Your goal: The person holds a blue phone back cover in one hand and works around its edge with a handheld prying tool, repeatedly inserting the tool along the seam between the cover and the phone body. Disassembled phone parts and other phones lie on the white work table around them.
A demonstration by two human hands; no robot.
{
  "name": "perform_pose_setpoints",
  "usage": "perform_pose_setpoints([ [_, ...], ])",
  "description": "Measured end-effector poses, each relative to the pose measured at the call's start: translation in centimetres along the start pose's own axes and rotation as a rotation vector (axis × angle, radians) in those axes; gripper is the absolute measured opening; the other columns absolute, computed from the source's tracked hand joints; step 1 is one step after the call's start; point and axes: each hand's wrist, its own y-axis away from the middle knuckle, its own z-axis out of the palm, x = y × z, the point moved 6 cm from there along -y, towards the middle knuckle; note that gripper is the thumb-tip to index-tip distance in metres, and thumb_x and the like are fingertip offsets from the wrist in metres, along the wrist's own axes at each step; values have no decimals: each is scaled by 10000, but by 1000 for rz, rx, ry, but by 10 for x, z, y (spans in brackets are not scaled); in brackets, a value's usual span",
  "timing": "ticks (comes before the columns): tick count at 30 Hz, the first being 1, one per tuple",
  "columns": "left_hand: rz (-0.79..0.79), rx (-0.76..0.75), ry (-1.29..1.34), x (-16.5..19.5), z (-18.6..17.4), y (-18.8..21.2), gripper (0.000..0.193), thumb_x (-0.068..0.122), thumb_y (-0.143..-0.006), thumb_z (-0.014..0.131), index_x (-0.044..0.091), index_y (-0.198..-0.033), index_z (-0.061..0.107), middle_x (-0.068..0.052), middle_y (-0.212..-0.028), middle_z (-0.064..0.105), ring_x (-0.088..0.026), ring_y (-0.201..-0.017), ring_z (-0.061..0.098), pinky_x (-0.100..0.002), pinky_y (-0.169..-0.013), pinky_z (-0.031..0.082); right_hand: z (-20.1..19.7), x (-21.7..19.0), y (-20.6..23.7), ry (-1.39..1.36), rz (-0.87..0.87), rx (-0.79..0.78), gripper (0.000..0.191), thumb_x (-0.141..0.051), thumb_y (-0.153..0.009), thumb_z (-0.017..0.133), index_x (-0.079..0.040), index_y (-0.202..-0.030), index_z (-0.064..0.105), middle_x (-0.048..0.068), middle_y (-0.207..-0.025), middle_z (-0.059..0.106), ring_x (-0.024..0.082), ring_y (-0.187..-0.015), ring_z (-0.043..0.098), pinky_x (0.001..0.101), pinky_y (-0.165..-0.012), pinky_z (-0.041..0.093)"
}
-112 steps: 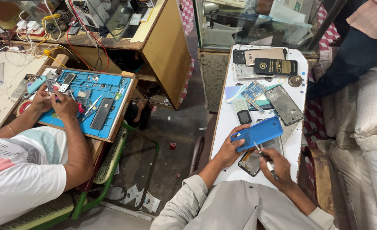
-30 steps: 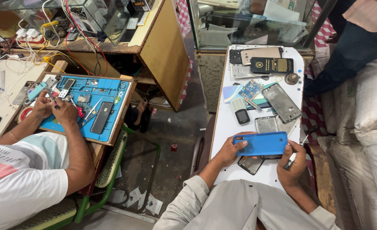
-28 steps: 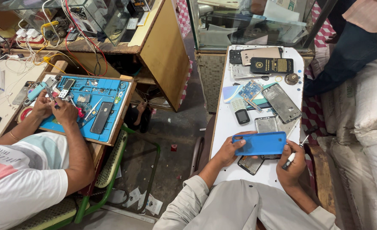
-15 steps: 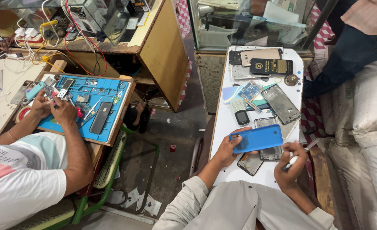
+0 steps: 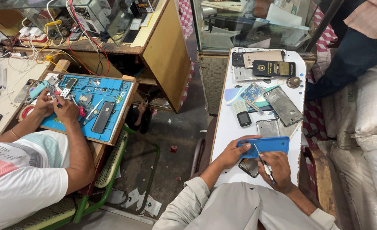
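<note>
The blue phone sits low and right of centre in the frame, over the white table. My left hand grips its left end; my right hand, just below it, pinches a screwdriver whose tip touches the phone.

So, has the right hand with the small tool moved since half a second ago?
Yes. The right hand moved left, from the white table's right edge to the blue phone, where its screwdriver tip now rests.
</note>
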Motion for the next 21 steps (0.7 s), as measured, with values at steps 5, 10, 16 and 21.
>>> perform_pose_setpoints([
  [5, -4, 11, -24, 1, -1, 1, 535, 301, -1043, 639, 13, -1485, 547, -160, -1387, 609, -211, -1223, 617, -356, -1092, 514, -5, 5, 5, 99, 75, 56, 357, 23, -787, 769, -12, -1118, 640, 117, -1099, 702, 297, -985, 649, 419, -883, 465],
  [10, -2, 41, 48, 2, -3, 0, 543, 277, -1032, 644, -17, -1475, 531, -186, -1388, 594, -252, -1190, 647, -377, -1030, 578, -11, 12, 9, 153, 212, 129, 329, 29, -845, 749, -35, -1151, 647, 97, -1127, 709, 280, -1035, 628, 391, -959, 448],
  [16, -3, 43, 83, 3, 0, -1, 547, 268, -1038, 632, -40, -1473, 509, -200, -1410, 573, -282, -1174, 659, -404, -985, 613, -16, 15, 12, 199, 277, 172, 287, 7, -885, 734, -52, -1152, 648, 86, -1153, 707, 279, -1084, 601, 409, -999, 416],
  [21, -8, 57, 122, 1, -2, -1, 543, 258, -1035, 634, -45, -1468, 512, -214, -1413, 563, -291, -1174, 659, -417, -973, 618, -16, 16, 14, 193, 267, 180, 285, -2, -892, 731, -50, -1160, 646, 90, -1158, 701, 284, -1093, 601, 412, -1006, 420],
])
